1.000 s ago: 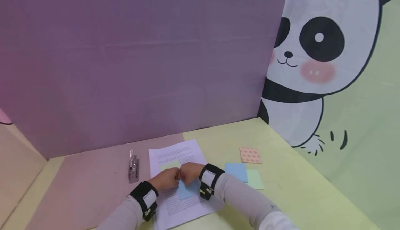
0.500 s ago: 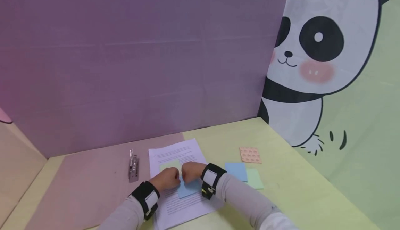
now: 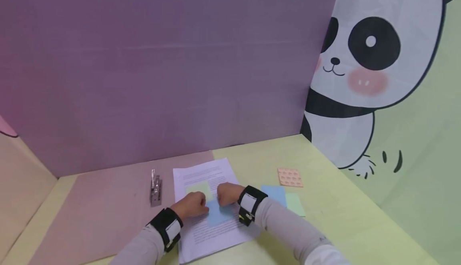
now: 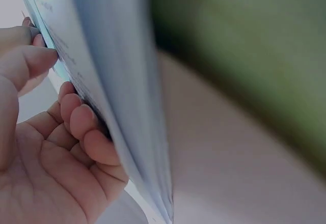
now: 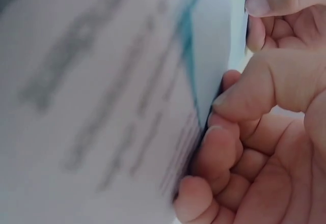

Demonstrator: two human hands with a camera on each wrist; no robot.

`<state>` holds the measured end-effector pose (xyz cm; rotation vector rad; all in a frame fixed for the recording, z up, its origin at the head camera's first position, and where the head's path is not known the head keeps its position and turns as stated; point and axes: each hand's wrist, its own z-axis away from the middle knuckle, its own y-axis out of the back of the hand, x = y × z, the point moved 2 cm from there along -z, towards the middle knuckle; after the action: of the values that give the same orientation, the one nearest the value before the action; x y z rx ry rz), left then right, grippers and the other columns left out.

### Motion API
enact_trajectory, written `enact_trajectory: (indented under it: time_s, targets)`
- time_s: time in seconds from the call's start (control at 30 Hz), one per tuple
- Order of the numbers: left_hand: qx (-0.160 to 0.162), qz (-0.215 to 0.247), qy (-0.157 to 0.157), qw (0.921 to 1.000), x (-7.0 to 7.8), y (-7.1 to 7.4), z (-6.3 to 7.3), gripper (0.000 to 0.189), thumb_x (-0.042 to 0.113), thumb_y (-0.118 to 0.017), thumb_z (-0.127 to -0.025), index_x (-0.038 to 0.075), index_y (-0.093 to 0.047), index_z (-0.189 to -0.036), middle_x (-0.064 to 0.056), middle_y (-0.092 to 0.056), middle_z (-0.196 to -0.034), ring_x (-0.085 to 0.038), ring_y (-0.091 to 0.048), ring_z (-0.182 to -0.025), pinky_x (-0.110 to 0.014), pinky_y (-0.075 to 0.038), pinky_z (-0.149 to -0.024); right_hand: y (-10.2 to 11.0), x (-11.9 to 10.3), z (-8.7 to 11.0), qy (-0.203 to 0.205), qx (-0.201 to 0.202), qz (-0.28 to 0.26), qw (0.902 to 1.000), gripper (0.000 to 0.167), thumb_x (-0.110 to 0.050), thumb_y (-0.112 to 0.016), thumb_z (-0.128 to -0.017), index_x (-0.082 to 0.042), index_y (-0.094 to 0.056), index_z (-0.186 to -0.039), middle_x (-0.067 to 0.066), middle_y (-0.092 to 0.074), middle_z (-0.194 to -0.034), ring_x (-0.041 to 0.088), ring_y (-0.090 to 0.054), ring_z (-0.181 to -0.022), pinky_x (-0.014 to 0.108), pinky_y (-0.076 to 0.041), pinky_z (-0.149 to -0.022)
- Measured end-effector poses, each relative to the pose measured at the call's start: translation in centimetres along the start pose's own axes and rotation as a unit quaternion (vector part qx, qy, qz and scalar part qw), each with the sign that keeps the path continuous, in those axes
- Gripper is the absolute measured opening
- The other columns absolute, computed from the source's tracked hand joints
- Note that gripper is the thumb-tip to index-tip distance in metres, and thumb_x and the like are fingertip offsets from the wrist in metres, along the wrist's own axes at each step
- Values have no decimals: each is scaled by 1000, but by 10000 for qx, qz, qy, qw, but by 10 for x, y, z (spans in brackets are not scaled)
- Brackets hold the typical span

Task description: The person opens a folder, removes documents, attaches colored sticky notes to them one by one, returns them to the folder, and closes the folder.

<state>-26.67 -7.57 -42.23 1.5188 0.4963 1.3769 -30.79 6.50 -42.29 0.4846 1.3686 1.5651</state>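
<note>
A stack of printed paper [image 3: 207, 247] lies in front of me, with a pale yellow-green sticky note [image 3: 200, 188] on it and a blue sticky note [image 3: 217, 216] just below. My left hand [image 3: 191, 205], fingers curled, rests at the blue note's left edge. Along that note's upper edge toward the right, my right hand [image 3: 229, 194] presses down with curled fingers. In the right wrist view the thumb [image 5: 249, 91] meets the blue note [image 5: 213, 40]. The left wrist view has the left fingers [image 4: 84, 119] bent against the page.
Left of the paper lies a grey and clear stapler-like item [image 3: 156, 191]. On the right are a blue note pad [image 3: 274, 195], a green note pad [image 3: 295, 205] and a pink patterned pad [image 3: 290, 177]. A purple wall [image 3: 162, 77] stands behind the table.
My right hand has slid right along the blue note, away from the left hand, so a gap now shows between them. The left hand has barely moved.
</note>
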Motion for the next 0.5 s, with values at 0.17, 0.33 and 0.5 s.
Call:
enact_trajectory:
  time_s: [0.17, 0.33, 0.5]
  targets:
    - [-27, -33, -17, 10000, -1, 1, -1, 20, 17, -65, -77, 9, -50, -66, 2, -43, -56, -12, -43, -56, -23, -34, -54, 1, 8, -2, -327, -33, 6, 9995, 8, -7, -57, -73, -9, -54, -66, -2, -48, -61, 11, -44, -54, 21, -34, -48]
    - [-186, -79, 4, 9998, -2, 1, -3, 21, 19, -64, -80, 10, -51, -67, 2, -43, -57, -11, -43, -57, -23, -34, -55, -2, 17, -5, -797, -149, 31, 9967, 5, -12, -54, -80, -9, -55, -76, 0, -51, -68, 13, -47, -58, 24, -36, -51]
    - [-343, -25, 140, 9993, -1, 2, -2, 20, 20, -64, -80, 9, -51, -69, 1, -45, -59, -13, -44, -58, -24, -34, -55, -3, 21, -7, -997, -275, 134, 9945, 5, -14, -54, -80, -10, -55, -79, 1, -52, -70, 14, -47, -59, 25, -36, -52]
